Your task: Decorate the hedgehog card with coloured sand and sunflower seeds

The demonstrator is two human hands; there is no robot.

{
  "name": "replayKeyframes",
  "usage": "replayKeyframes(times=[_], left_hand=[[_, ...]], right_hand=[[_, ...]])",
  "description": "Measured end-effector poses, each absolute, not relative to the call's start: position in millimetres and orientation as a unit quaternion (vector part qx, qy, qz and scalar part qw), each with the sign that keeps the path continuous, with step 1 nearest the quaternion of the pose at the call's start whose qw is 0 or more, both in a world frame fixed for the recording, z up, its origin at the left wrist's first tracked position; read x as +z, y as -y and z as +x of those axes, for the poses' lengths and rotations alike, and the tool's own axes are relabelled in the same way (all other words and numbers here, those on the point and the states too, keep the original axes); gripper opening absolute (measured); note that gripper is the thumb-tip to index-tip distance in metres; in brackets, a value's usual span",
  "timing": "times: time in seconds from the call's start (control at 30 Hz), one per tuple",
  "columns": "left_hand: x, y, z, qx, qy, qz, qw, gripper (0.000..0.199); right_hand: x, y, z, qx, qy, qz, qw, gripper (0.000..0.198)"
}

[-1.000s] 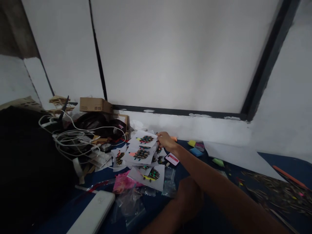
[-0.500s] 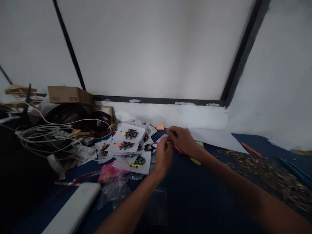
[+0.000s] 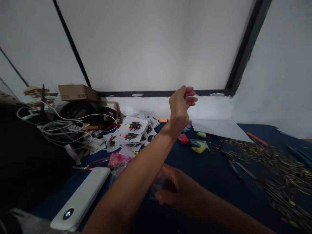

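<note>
My left hand (image 3: 183,103) is lifted in front of the wall's lower edge, its fingers loosely bent and apart. Nothing shows in them. Lower down, my right hand (image 3: 172,188) reaches under the left forearm, thumb and fingers spread around a blurred clear plastic bag (image 3: 155,189) on the blue table. The forearm hides part of that hand's fingertips, so a firm hold cannot be seen. Beyond the forearm lie white paper cards (image 3: 136,125) with dark striped, hedgehog-like pictures. To the right are a red packet (image 3: 183,139) and a small bag with yellow material (image 3: 200,147).
A white power bank (image 3: 84,195) lies at front left, near tangled white cable (image 3: 56,125) and a cardboard box (image 3: 78,93). At right are scattered thin brown sticks (image 3: 270,159), tweezers-like tools (image 3: 234,167), an orange pen-like stick (image 3: 257,138) and white paper (image 3: 219,130).
My hands were together over a small card by the wall. Now the left has risen, and the right has come back toward me, under the left forearm. The view has shifted slightly.
</note>
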State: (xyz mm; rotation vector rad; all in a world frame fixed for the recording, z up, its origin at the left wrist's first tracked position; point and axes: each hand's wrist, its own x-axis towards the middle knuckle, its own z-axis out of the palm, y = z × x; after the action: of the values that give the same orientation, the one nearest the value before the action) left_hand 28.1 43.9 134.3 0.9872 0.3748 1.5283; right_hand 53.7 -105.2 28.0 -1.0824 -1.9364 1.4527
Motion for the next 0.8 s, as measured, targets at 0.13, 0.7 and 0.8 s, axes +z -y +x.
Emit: replayKeyframes(times=[0.13,0.7,0.8], left_hand=[[155.5,-35.1,27.6,0.643,-0.138,0.463,0.594,0.037],[154.7,60.4,-4.2,0.592,-0.075,0.587,0.547,0.033],[121.6,67.5,-5.8,0.591,-0.129,0.555,0.571,0.028]], right_hand=[[31.6,102.5,31.1,0.653,0.626,-0.301,0.301,0.021],[-12.4,128.7,81.0,0.166,0.878,-0.415,0.172,0.019],[-25.1,133.0,72.1,0.116,0.909,-0.369,0.155,0.019]])
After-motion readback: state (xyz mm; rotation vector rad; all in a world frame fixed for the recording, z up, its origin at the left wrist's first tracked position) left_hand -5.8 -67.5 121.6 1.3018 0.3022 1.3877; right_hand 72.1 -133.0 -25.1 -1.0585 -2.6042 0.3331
